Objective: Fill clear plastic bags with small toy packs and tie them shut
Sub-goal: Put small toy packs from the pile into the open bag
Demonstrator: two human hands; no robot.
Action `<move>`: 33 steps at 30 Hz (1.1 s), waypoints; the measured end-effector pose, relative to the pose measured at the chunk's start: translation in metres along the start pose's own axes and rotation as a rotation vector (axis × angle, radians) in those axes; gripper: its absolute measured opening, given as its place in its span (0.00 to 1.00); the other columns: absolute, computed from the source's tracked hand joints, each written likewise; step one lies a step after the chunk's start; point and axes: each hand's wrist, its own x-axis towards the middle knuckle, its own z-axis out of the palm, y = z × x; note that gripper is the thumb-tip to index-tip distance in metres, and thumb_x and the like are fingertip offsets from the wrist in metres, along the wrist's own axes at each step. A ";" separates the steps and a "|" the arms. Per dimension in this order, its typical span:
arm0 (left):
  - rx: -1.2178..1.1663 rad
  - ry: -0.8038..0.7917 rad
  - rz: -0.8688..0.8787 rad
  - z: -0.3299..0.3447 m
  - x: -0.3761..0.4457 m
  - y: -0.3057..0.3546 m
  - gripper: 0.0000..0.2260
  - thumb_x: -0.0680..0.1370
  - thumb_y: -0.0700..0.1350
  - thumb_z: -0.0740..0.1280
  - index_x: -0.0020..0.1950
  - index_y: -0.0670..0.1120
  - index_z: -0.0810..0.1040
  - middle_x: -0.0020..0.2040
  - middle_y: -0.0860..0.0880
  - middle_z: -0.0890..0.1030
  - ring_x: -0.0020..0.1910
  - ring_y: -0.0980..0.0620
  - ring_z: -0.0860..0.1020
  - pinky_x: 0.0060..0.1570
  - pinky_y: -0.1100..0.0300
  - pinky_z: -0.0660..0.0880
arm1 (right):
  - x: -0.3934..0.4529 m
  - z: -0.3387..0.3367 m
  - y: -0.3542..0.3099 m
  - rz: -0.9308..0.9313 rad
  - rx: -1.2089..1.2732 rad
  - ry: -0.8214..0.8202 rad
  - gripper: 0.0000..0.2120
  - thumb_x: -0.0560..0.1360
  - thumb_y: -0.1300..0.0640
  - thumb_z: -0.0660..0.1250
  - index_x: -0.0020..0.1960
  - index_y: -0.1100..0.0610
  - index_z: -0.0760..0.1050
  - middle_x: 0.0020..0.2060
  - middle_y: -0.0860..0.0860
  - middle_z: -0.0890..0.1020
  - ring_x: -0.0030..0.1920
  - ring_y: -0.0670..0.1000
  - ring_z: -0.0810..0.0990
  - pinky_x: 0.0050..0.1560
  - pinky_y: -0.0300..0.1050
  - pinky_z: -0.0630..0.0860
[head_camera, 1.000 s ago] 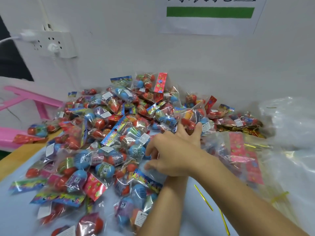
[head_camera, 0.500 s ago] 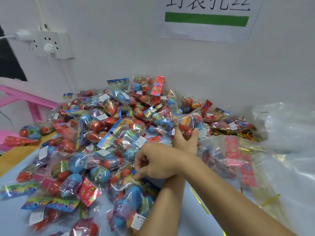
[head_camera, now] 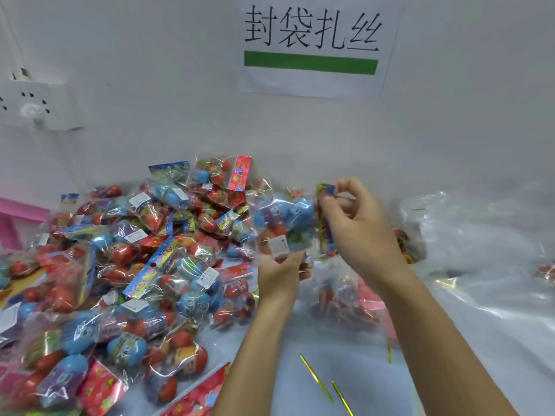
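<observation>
A toy pack point(head_camera: 285, 223) with blue and red eggs and a colourful header card is lifted above the table in both hands. My left hand point(head_camera: 279, 276) grips its lower end from below. My right hand point(head_camera: 357, 226) pinches the header card at the pack's right side. A big heap of similar toy packs point(head_camera: 144, 265) covers the table's left half. Under my right forearm lies a clear bag point(head_camera: 348, 295) with pink-carded packs inside. Gold twist ties point(head_camera: 316, 378) lie on the table near my arms.
Crumpled clear plastic bags point(head_camera: 486, 244) pile up at the right. A white wall with a paper sign point(head_camera: 312, 46) stands right behind the heap. A wall socket point(head_camera: 39, 106) is at the left, and a pink frame point(head_camera: 18, 211) below it.
Both hands have risen from the heap, lifting one toy pack up and to the right. The camera has tilted upward, showing more of the sign.
</observation>
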 end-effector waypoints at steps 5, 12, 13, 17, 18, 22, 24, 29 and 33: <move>0.016 -0.079 0.072 -0.010 0.002 0.004 0.20 0.75 0.52 0.73 0.64 0.53 0.72 0.56 0.45 0.83 0.48 0.44 0.84 0.48 0.44 0.82 | 0.000 -0.046 0.018 0.083 0.021 0.339 0.06 0.82 0.54 0.64 0.46 0.52 0.74 0.30 0.43 0.82 0.32 0.41 0.83 0.29 0.36 0.76; -0.194 -0.109 0.013 -0.010 -0.005 0.023 0.10 0.79 0.40 0.68 0.58 0.47 0.72 0.50 0.40 0.84 0.44 0.36 0.84 0.36 0.54 0.82 | 0.003 -0.074 0.028 0.107 -0.279 0.305 0.04 0.81 0.56 0.66 0.47 0.53 0.75 0.27 0.43 0.81 0.28 0.42 0.79 0.28 0.37 0.74; -0.213 -0.123 0.024 -0.011 -0.005 0.027 0.10 0.79 0.38 0.66 0.59 0.46 0.72 0.49 0.40 0.84 0.43 0.38 0.84 0.37 0.54 0.82 | 0.003 -0.076 0.028 0.094 -0.306 0.288 0.05 0.80 0.57 0.67 0.45 0.54 0.75 0.25 0.42 0.79 0.25 0.41 0.77 0.24 0.32 0.69; -0.253 -0.212 0.076 -0.013 -0.013 0.052 0.13 0.78 0.37 0.65 0.62 0.45 0.74 0.51 0.41 0.83 0.44 0.44 0.83 0.40 0.57 0.81 | 0.003 -0.080 0.028 0.085 -0.365 0.276 0.06 0.80 0.57 0.67 0.44 0.52 0.75 0.29 0.47 0.82 0.23 0.40 0.76 0.26 0.37 0.69; -0.254 -0.234 0.085 -0.013 -0.015 0.058 0.14 0.76 0.38 0.68 0.61 0.46 0.75 0.54 0.41 0.83 0.45 0.46 0.83 0.40 0.58 0.81 | 0.003 -0.080 0.028 0.089 -0.379 0.266 0.06 0.80 0.57 0.67 0.44 0.51 0.75 0.30 0.48 0.82 0.23 0.40 0.76 0.28 0.38 0.68; -0.187 -0.339 0.100 -0.016 -0.022 0.072 0.22 0.69 0.38 0.75 0.61 0.49 0.74 0.56 0.44 0.81 0.45 0.49 0.81 0.40 0.61 0.77 | 0.003 -0.082 0.032 0.110 -0.387 0.234 0.06 0.80 0.57 0.66 0.44 0.51 0.74 0.32 0.49 0.82 0.23 0.40 0.74 0.25 0.36 0.68; -0.181 -0.419 0.107 -0.016 -0.026 0.074 0.17 0.71 0.41 0.71 0.58 0.46 0.75 0.50 0.43 0.80 0.43 0.49 0.80 0.38 0.62 0.75 | 0.004 -0.083 0.034 0.126 -0.371 0.219 0.05 0.81 0.56 0.66 0.46 0.51 0.75 0.32 0.48 0.81 0.24 0.39 0.74 0.24 0.33 0.67; -0.275 -0.536 0.037 -0.011 -0.030 0.071 0.18 0.73 0.43 0.67 0.63 0.47 0.77 0.56 0.42 0.80 0.54 0.45 0.79 0.46 0.57 0.76 | 0.004 -0.082 0.039 0.189 -0.264 0.158 0.04 0.81 0.54 0.65 0.48 0.51 0.75 0.29 0.45 0.78 0.27 0.44 0.72 0.30 0.42 0.70; -0.191 -0.530 0.067 -0.001 -0.033 0.069 0.17 0.74 0.43 0.66 0.62 0.42 0.77 0.56 0.39 0.80 0.51 0.44 0.78 0.42 0.58 0.76 | 0.002 -0.075 0.035 0.189 -0.199 0.072 0.04 0.81 0.54 0.67 0.48 0.52 0.76 0.31 0.48 0.81 0.30 0.47 0.76 0.31 0.41 0.72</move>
